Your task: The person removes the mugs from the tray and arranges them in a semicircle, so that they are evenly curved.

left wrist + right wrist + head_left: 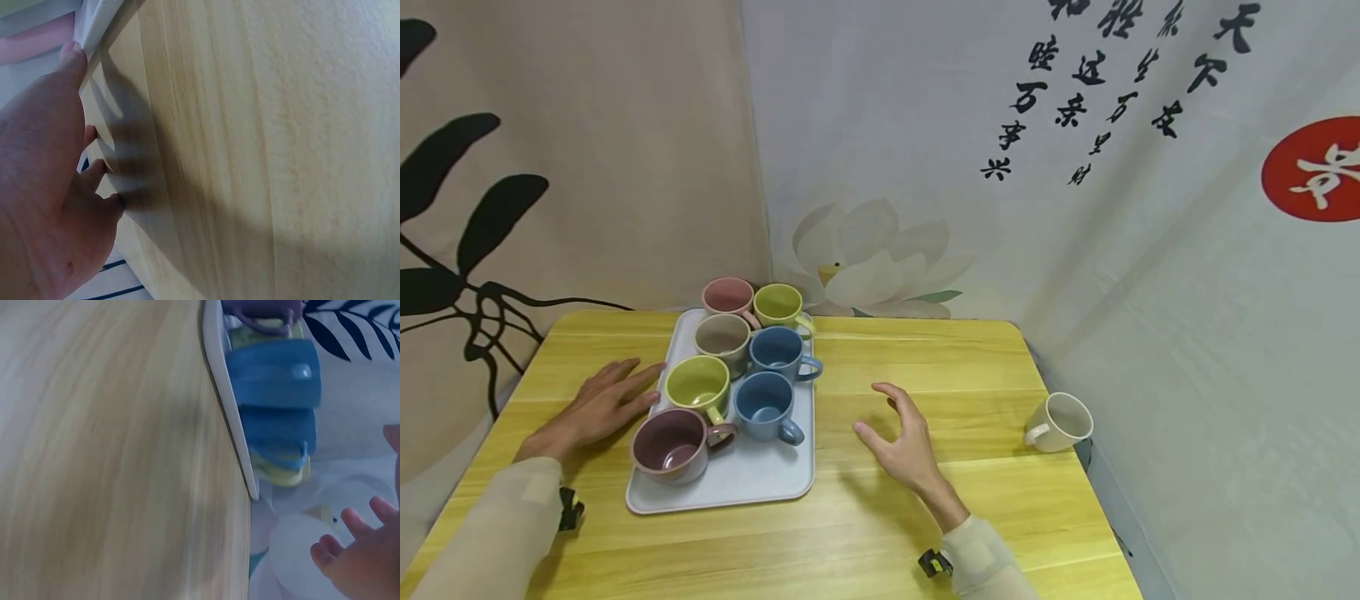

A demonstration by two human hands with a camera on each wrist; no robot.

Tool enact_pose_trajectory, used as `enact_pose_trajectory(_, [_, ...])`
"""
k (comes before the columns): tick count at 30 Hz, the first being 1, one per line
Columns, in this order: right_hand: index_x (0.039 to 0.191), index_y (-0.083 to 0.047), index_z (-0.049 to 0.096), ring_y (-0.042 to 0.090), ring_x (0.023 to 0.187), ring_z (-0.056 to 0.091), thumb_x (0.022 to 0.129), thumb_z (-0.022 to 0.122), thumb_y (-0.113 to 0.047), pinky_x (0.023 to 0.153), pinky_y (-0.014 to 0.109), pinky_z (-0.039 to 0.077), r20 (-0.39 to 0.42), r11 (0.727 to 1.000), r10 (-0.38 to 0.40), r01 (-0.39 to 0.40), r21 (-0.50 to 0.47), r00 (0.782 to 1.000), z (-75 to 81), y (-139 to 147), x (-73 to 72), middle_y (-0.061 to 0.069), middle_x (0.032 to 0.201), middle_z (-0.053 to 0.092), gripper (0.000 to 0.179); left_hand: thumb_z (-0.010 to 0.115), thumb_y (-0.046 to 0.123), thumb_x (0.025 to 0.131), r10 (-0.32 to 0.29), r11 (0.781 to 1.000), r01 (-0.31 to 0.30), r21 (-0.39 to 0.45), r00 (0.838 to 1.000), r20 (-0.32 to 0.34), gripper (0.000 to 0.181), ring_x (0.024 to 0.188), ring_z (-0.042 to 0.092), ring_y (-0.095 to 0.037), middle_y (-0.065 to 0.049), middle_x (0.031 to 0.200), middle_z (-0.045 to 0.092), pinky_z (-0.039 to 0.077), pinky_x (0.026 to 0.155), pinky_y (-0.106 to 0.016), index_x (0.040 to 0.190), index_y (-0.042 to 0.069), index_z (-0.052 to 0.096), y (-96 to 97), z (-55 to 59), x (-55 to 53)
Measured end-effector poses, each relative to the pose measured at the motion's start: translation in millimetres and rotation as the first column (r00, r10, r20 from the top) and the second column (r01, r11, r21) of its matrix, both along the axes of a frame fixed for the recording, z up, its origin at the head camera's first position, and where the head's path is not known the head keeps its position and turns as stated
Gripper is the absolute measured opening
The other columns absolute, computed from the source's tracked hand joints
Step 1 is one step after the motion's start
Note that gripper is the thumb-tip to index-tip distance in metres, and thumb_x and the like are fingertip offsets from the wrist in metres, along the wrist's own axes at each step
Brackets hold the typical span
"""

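Observation:
In the head view, a white tray [760,483] bears several mugs in two rows. At its front left is a purple mug [670,447], with a green mug [698,383] and a grey-beige mug [722,340] behind it. Two blue mugs [764,405] line the right side; a pink mug [727,297] and another green mug [778,306] stand at the back. My left hand [598,408] lies at the tray's left edge, thumb and fingertips touching or nearly touching it. My right hand [904,446] hovers right of the tray, holding nothing, fingers loosely bent.
A white mug [1060,422] stands alone near the right edge of the wooden table [880,542], handle toward the left. Behind the table hangs a pale cloth [887,125] with dark lettering and a printed lotus. Another cloth [625,167] with printed dark leaves hangs at the left.

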State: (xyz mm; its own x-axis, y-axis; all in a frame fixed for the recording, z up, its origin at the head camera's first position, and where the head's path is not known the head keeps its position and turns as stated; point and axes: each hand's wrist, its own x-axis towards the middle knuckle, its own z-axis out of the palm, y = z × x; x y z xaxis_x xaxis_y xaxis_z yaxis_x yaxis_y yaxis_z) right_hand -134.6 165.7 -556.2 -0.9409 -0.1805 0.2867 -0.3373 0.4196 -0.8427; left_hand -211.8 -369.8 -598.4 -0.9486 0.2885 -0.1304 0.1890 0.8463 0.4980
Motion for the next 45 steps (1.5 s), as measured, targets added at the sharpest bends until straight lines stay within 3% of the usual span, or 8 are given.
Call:
enact_pose_trajectory(4, [0.159,-0.024,0.058,0.031,0.156,0.058,0.101,0.085,-0.032,0.132,0.053,0.048,0.017,0.998,0.053,-0.053,0.016,0.998,-1.3,-12.8,-1.9,0.006,0.163,0.064,0.065,0.054,0.052,0.119,-0.006,1.0,0.006,0.002,1.0,-0.014,0.072,0.162,0.013,-0.076,-0.047,0.177,0.018,0.008,0.125,-0.093,0.178,0.014,0.034,-0.6,-0.2,-1.1])
enact_pose_trajectory(9, [0.16,-0.022,0.058,0.029,0.157,0.058,0.101,0.086,-0.033,0.132,0.053,0.048,0.05,0.99,0.133,-0.135,0.028,0.99,-5.2,-26.0,-5.3,0.002,0.164,0.064,0.066,0.054,0.049,0.119,-0.018,1.0,0.019,0.004,0.999,-0.03,0.071,0.16,0.015,-0.077,-0.049,0.176,0.019,0.01,0.125,-0.093,0.177,0.013,0.035,-0.7,-0.2,-0.6])
enact_pose_trajectory(15, [0.159,-0.019,0.059,0.029,0.157,0.058,0.1,0.087,-0.032,0.132,0.057,0.048,0.089,0.975,0.22,-0.222,0.022,0.971,-7.3,-39.0,-7.4,0.009,0.164,0.064,0.067,0.055,0.048,0.119,-0.026,1.0,0.026,0.007,0.999,-0.034,0.071,0.159,0.016,-0.077,-0.049,0.175,0.019,0.012,0.124,-0.093,0.176,0.012,0.036,0.0,0.1,0.5])
enact_pose_trajectory(20, [0.159,-0.016,0.06,0.03,0.155,0.06,0.1,0.087,-0.031,0.129,0.059,0.05,0.096,0.962,0.272,-0.274,0.011,0.958,-8.8,-48.7,-8.1,0.016,0.162,0.065,0.066,0.054,0.05,0.119,-0.013,1.0,0.013,0.004,1.0,-0.014,0.072,0.161,0.014,-0.076,-0.049,0.177,0.018,0.009,0.125,-0.093,0.177,0.012,0.035,0.6,0.7,0.7])
enact_pose_trajectory(26, [0.16,-0.012,0.058,0.025,0.156,0.059,0.102,0.086,-0.033,0.129,0.057,0.051,0.132,0.946,0.319,-0.324,0.021,0.939,-14.4,-58.4,-9.9,0.012,0.162,0.066,0.067,0.053,0.053,0.119,0.005,1.0,-0.006,0.007,1.0,0.013,0.074,0.162,0.01,-0.076,-0.047,0.178,0.015,0.006,0.126,-0.093,0.178,0.013,0.033,1.6,2.3,1.6])
enact_pose_trajectory(37, [0.148,-0.007,0.067,0.035,0.142,0.07,0.104,0.085,-0.025,0.126,0.055,0.055,0.183,0.927,0.374,-0.369,-0.062,0.909,-21.9,-68.2,-11.7,0.012,0.148,0.074,0.05,0.054,0.051,0.119,-0.002,1.0,0.002,0.011,1.0,-0.005,0.073,0.161,0.012,-0.078,-0.048,0.177,0.017,0.008,0.125,-0.094,0.177,0.013,0.035,1.7,1.2,2.0])
enact_pose_trajectory(42, [0.141,-0.01,0.072,0.022,0.133,0.074,0.105,0.084,-0.022,0.123,0.05,0.058,0.234,0.931,0.365,-0.353,-0.093,0.901,-22.4,-71.2,-11.6,0.011,0.141,0.077,0.04,0.054,0.05,0.119,-0.009,1.0,0.009,0.015,1.0,-0.015,0.072,0.16,0.013,-0.078,-0.048,0.177,0.017,0.008,0.125,-0.093,0.177,0.012,0.035,0.7,0.8,2.1])
enact_pose_trajectory(45, [0.14,-0.007,0.073,0.023,0.13,0.075,0.105,0.083,-0.019,0.12,0.048,0.06,0.246,0.93,0.367,-0.35,-0.109,0.897,-23.1,-72.8,-11.7,0.014,0.139,0.078,0.038,0.054,0.049,0.119,-0.014,1.0,0.015,0.016,1.0,-0.022,0.071,0.16,0.013,-0.079,-0.049,0.176,0.018,0.009,0.125,-0.093,0.177,0.012,0.035,0.2,0.6,1.6])
